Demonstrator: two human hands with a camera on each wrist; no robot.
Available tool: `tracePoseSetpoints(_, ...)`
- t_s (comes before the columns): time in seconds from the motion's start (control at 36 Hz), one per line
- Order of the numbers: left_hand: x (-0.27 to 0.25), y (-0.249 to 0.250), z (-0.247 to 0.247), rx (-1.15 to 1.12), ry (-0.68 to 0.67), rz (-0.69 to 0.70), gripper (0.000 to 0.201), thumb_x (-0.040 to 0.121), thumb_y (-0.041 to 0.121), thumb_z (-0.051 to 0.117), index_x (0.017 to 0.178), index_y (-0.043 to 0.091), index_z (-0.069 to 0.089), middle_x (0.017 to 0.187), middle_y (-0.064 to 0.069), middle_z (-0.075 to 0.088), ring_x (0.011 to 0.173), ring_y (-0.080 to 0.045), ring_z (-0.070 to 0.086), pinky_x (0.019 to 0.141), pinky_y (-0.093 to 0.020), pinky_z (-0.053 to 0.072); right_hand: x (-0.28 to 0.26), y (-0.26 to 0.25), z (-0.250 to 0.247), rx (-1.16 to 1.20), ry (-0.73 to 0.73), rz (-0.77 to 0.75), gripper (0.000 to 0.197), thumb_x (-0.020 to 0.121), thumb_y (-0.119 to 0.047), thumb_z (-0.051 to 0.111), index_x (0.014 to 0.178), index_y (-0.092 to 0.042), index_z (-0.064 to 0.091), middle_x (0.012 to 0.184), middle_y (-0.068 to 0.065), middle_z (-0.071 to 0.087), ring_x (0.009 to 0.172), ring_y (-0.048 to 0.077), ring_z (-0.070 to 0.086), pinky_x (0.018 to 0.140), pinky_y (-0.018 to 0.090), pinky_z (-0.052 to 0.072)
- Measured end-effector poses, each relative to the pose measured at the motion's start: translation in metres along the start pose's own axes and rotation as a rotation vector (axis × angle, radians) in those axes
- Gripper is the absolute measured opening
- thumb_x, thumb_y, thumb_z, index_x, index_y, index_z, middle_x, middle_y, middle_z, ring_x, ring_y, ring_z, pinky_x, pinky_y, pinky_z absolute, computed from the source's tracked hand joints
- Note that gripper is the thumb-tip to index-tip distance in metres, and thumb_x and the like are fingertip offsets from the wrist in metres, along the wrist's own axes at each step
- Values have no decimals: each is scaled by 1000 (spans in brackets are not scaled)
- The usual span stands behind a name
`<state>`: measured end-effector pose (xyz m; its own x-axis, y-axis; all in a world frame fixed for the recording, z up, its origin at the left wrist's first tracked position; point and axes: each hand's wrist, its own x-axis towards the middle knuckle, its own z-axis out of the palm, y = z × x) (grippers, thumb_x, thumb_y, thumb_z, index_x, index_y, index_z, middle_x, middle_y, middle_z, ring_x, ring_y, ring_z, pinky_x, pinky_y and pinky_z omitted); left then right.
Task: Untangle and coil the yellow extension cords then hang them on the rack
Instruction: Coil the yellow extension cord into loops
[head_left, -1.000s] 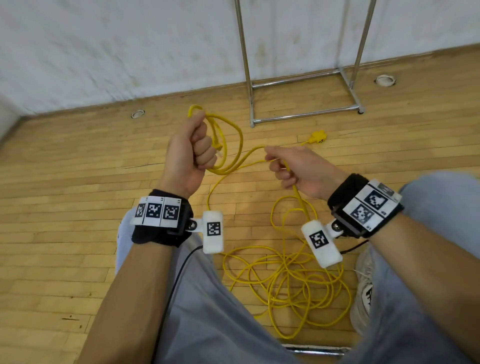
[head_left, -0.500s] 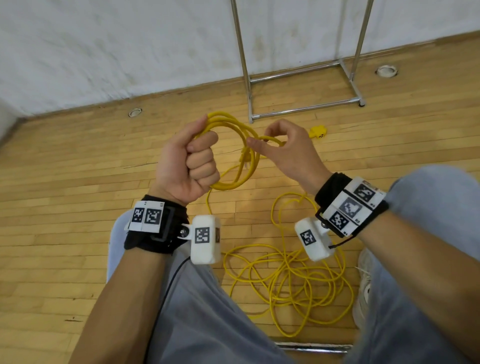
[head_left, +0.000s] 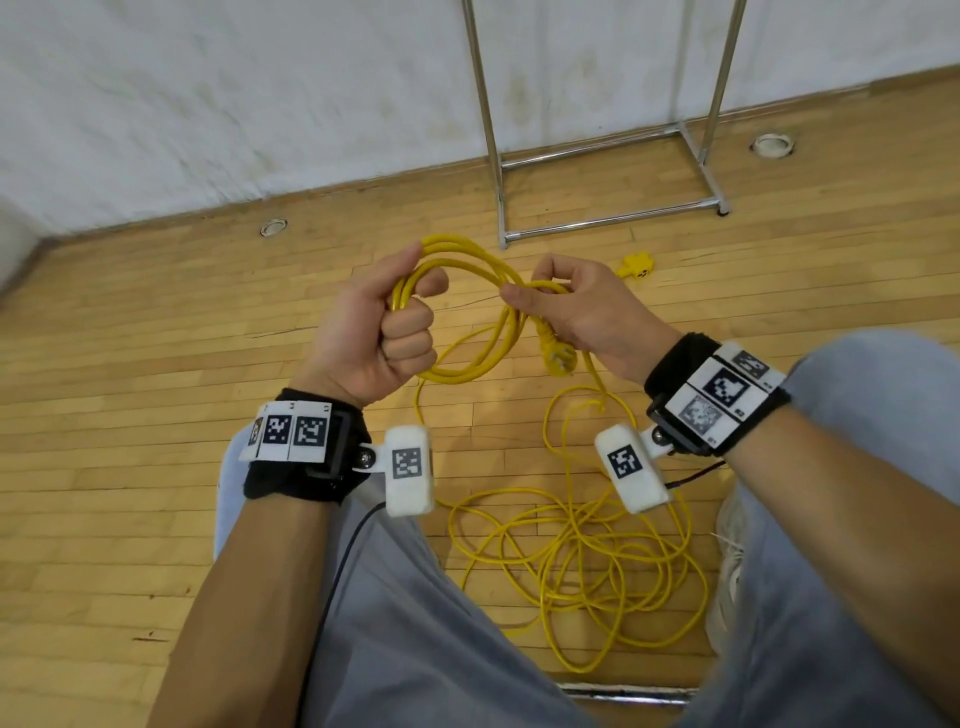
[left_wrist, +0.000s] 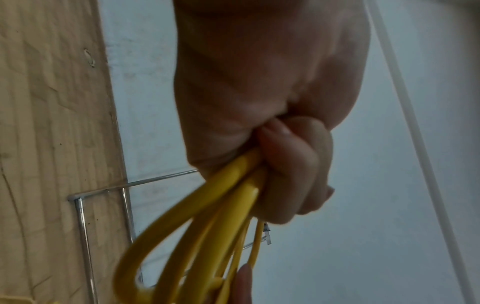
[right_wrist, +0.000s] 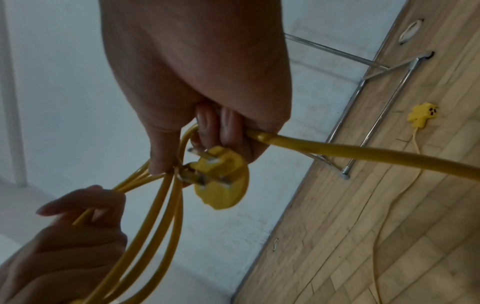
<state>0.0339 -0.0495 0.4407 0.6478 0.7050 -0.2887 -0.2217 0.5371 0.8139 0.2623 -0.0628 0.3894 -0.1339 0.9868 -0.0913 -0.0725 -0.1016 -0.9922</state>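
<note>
A person's left hand (head_left: 371, 332), at the centre of the head view, is clenched in a fist round several loops of yellow cord (head_left: 470, 322), the fingers (left_wrist: 293, 170) curled tight over the strands where they pass through the palm. Just to the right, the right hand (head_left: 576, 306) pinches the same bundle between thumb and curled fingers (right_wrist: 215, 125), and a round yellow plug (right_wrist: 221, 181) with metal prongs hangs directly below it. From that hand one strand runs down to a loose, tangled heap of cord (head_left: 582, 571) lying on the wooden floor (head_left: 130, 415) between the person's grey-trousered legs (head_left: 415, 623), in the lower middle of the frame. A yellow socket block (head_left: 636, 266) rests on the floor to the right of the hands, its thin lead trailing across the boards. Behind it, in the upper right, the metal rack (head_left: 602, 223) stands against the white wall (head_left: 234, 104); only its base and uprights are visible.
</note>
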Motion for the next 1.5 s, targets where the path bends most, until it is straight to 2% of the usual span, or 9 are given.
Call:
tracePoseSetpoints(0.17, -4, 2, -8, -26, -171, -56, 41, 101, 48, 41, 67, 26, 41, 46, 11, 13, 37, -11, 9, 38, -24, 8, -6, 0, 5, -116, 30, -80, 33, 89, -29, 80, 90, -8, 55, 57, -3, 63, 40, 3, 49, 40, 15, 36)
tracePoseSetpoints(0.25, 0, -4, -1, -34, -76, -4, 47, 103, 47, 35, 60, 28, 36, 46, 11, 10, 37, -11, 6, 38, -23, 7, -1, 8, 8, -317, 167, -138, 48, 82, -49, 83, 77, -12, 54, 79, 20, 69, 63, 21, 69, 59, 40, 58)
tracePoseSetpoints(0.31, 6, -9, 7, -87, 42, 94, 52, 106, 43, 31, 57, 27, 38, 46, 10, 9, 37, -10, 5, 36, -22, 9, 2, 14, 8, -445, 256, -152, 52, 83, -62, 75, 74, -18, 50, 83, 16, 68, 73, 27, 67, 67, 46, 57)
tracePoseSetpoints(0.39, 10, -10, 11, -164, 145, 238, 53, 107, 41, 32, 57, 26, 35, 46, 10, 8, 38, -10, 4, 36, -22, 12, 6, 16, 3, -583, 338, -141, 51, 91, -67, 61, 77, -20, 46, 91, 3, 57, 76, 14, 55, 64, 30, 43)
tracePoseSetpoints(0.69, 3, 5, -5, -166, 549, 614, 54, 110, 38, 33, 58, 25, 28, 43, 9, 15, 38, -8, 8, 35, -22, 13, 1, 35, 4, -763, -10, 106, 61, 103, -53, 50, 58, -19, 28, 50, -3, 22, 44, 15, 22, 48, 30, 22)
tracePoseSetpoints(0.94, -7, 16, -24, -178, 725, 711, 52, 109, 34, 36, 59, 25, 27, 47, 7, 11, 39, -10, 7, 38, -20, 10, -1, 37, -2, -1069, -19, 329, 82, 81, -91, 37, 63, -12, 48, 57, 2, 48, 55, 20, 50, 56, 33, 38)
tracePoseSetpoints(1.06, -6, 12, -30, -67, 802, 637, 51, 109, 37, 36, 60, 25, 28, 50, 6, 13, 43, -12, 7, 39, -23, 11, -1, 36, -2, -925, -74, 327, 68, 95, -73, 46, 59, -16, 38, 48, -2, 35, 44, 17, 37, 50, 29, 32)
tracePoseSetpoints(1.25, 1, -1, -16, 248, 877, 514, 49, 108, 38, 37, 61, 25, 32, 49, 5, 20, 43, -14, 15, 45, -27, 15, -3, 16, 2, 71, -127, 290, 33, 109, -31, 46, 81, -16, 52, 62, -4, 32, 51, 10, 22, 43, 22, 18)
tracePoseSetpoints(1.5, 15, -21, 12, 424, 701, 442, 53, 109, 48, 35, 61, 25, 33, 49, 5, 22, 44, -14, 15, 49, -34, 9, -8, -7, 1, 468, -212, 148, 43, 107, -23, 39, 141, -2, 54, 80, -4, 54, 61, 9, 40, 53, 21, 35)
